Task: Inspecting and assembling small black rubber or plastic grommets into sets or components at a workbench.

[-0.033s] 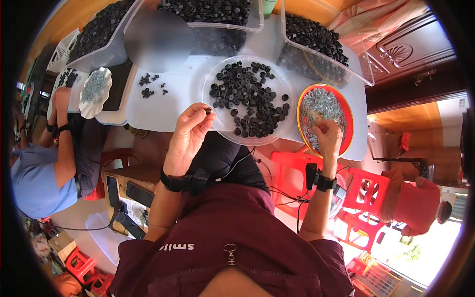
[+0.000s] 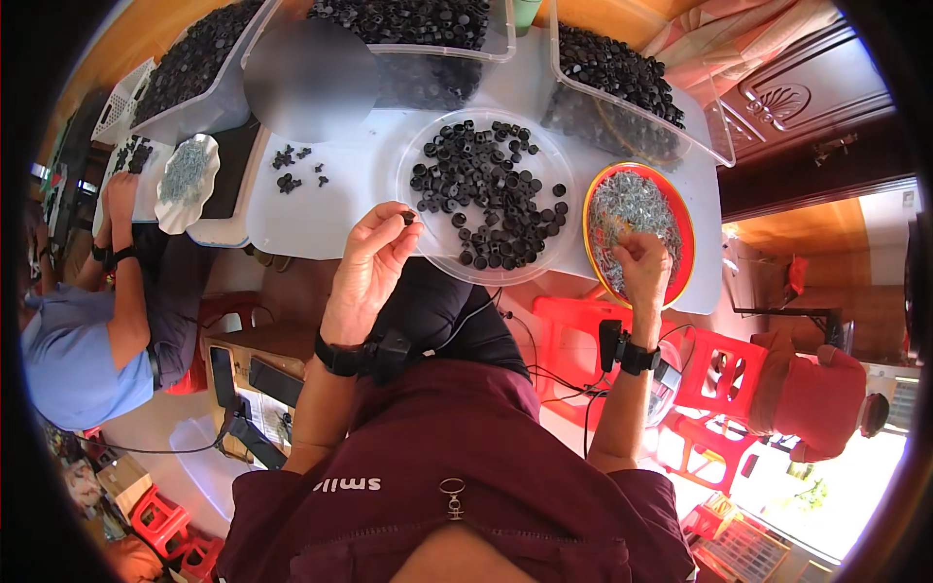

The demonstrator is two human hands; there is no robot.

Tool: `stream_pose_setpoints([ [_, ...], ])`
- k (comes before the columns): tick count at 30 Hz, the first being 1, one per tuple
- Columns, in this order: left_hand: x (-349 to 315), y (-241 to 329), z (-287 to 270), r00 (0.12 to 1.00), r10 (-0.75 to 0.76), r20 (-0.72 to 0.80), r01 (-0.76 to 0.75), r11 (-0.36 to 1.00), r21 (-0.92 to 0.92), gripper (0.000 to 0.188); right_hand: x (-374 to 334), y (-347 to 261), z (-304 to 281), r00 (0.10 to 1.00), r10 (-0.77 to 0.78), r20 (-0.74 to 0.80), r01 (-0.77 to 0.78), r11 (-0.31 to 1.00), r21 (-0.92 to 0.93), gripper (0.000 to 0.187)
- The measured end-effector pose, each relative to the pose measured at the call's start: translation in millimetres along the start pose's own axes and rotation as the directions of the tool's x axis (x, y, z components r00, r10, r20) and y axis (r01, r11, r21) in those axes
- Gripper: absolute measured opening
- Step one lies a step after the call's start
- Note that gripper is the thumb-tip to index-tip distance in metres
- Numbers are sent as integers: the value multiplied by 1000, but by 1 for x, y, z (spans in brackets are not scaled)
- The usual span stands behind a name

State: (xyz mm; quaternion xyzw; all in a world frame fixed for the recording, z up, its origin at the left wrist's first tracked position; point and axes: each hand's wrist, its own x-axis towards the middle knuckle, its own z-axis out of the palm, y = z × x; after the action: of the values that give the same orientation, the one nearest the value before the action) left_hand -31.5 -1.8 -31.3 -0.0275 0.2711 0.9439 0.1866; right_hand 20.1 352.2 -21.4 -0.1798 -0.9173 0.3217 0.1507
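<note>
My left hand (image 2: 369, 253) is raised at the near left edge of a clear round tray (image 2: 403, 180), pinching a small black plastic cap (image 2: 408, 218) between thumb and fingers. Many like it, round and black (image 2: 491, 194), lie heaped in the tray. To the right, my right hand (image 2: 643, 264) is over the near part of a red bowl with a yellow rim (image 2: 688, 228), its fingertips pressed together. Small silvery screws (image 2: 637, 204) fill that bowl. Whatever the right fingertips hold, if anything, is too small to make out.
Clear bins of black parts (image 2: 622, 83) line the table's far side. A few black pieces (image 2: 289, 182) lie left of the tray. Farther left, a white scalloped dish (image 2: 185, 209) holds screws beside a co-worker's hands (image 2: 120, 199). Red stools (image 2: 719, 374) stand at right.
</note>
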Motion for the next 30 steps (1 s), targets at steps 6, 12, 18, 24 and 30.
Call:
stream_pose_setpoints([
  [6, 1, -1, 4, 1000, -13, 6, 13, 1000, -29, 17, 3, 1, 1, 992, -127, 5, 127, 989, -75, 11],
  [12, -1, -4, 2, 999, -37, 10, 38, 999, -21, 18, 1, -4, -3, 996, -84, -11, 84, 996, 12, 9],
  [18, -2, -5, -3, 999, -51, -10, 51, 998, -22, 18, 3, 7, -3, 995, -96, -34, 97, 995, 11, 11],
  [24, -5, -6, -8, 999, -51, -16, 51, 999, -4, 18, 0, 2, -5, 984, -158, -83, 151, 985, -80, 9],
  [30, -6, -6, -8, 998, -61, -21, 61, 998, 3, 17, -2, -2, 3, 984, -178, -29, 173, 975, -141, 9],
])
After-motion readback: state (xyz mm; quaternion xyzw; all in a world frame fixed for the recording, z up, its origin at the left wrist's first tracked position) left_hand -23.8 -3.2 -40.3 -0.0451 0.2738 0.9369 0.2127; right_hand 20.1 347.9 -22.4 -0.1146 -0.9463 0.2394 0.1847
